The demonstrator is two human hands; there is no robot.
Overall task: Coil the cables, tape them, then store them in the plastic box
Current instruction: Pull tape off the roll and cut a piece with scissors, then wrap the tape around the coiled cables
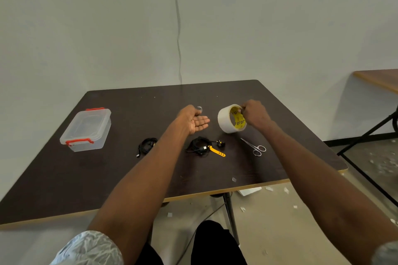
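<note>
My right hand (pixel 255 114) grips the top rim of a roll of clear tape (pixel 226 119) with a yellow core, held on edge above the dark table (pixel 129 170). My left hand (pixel 195 121) is palm up with fingers apart, just left of the roll; a small curl of clear tape (pixel 199 108) shows by its thumb. Two black coiled cables lie nearer me: one (pixel 146 145) partly behind my left forearm, the other (pixel 201 146) with a yellow strap and a plug. A clear plastic box (pixel 86 130) with red clasps stands closed at the left.
Small metal scissors (pixel 254 147) lie shut to the right of the cables. A grey cord (pixel 178 28) hangs down the wall behind the table. Another table (pixel 379 79) and a black frame stand at the right. Paper scraps litter the floor.
</note>
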